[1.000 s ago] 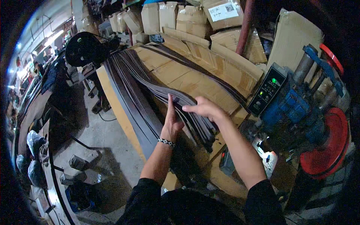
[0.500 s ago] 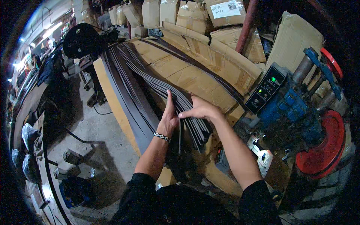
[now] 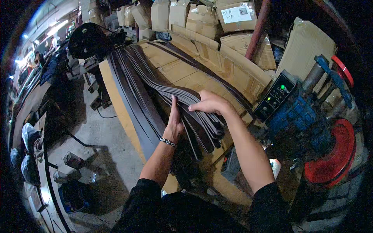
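A bundle of long, dark leather-like strips [image 3: 165, 87] with pale edges curves across the cardboard-covered table [image 3: 176, 70]. My right hand [image 3: 211, 103] is closed over the bundle from the right, thumb on the near side and fingers out of sight behind it. Flat against the left side of the strips rests my left hand [image 3: 175, 121], its fingers stretched out and pointing away from me. The strips' near ends fan out and hang down below my hands. More flat grey-brown strips [image 3: 134, 105] lie along the table's left side.
At right stands a blue machine [image 3: 295, 112] with a red wheel [image 3: 330, 155] and a lit control panel [image 3: 275, 95]. Cardboard boxes [image 3: 200, 23] are stacked behind the table. A black round disc [image 3: 88, 40] stands at the far left corner. Further strips [image 3: 210, 70] run along the right.
My right hand has lifted slightly and shifted with the upper strips to the right. The strips' near ends have spread apart, with lower ones separating from the bundle. My left hand stays almost in place.
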The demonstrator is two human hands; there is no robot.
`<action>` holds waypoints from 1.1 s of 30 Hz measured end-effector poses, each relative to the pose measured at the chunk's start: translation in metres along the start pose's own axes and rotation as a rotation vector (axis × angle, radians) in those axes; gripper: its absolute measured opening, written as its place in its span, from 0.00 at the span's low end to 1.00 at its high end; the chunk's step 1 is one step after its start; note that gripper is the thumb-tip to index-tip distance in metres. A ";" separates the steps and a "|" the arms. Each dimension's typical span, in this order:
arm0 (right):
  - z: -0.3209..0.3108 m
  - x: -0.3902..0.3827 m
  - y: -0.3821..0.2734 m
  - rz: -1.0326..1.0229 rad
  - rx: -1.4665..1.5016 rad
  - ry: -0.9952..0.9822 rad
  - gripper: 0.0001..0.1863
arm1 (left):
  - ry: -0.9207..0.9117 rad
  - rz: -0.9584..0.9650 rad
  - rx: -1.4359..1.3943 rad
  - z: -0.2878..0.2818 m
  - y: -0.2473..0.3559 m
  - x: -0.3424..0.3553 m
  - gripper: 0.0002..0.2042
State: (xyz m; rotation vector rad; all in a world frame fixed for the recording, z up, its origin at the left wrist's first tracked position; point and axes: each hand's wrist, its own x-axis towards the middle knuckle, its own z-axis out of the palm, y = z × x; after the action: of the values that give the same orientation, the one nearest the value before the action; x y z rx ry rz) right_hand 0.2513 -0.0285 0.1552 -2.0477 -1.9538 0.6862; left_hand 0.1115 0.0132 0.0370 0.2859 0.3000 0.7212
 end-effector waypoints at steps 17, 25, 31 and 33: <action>0.080 -0.032 0.006 -0.172 0.217 0.419 0.56 | -0.074 0.244 0.048 -0.007 -0.006 0.025 0.46; 0.077 -0.046 0.021 -0.001 0.647 0.153 0.32 | 0.050 0.151 0.117 0.007 -0.011 0.012 0.47; 0.004 -0.105 -0.019 0.018 0.017 0.273 0.25 | 0.123 -0.087 0.730 0.006 0.027 -0.027 0.48; -0.002 -0.135 -0.004 0.091 -0.174 0.289 0.22 | 0.126 0.005 1.187 0.035 0.046 -0.060 0.40</action>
State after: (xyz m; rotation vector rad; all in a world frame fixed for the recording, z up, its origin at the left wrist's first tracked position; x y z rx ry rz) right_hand 0.2486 -0.1606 0.1829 -2.2036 -1.8181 0.2241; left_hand 0.0540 0.0002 0.0961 1.3658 0.8344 0.4927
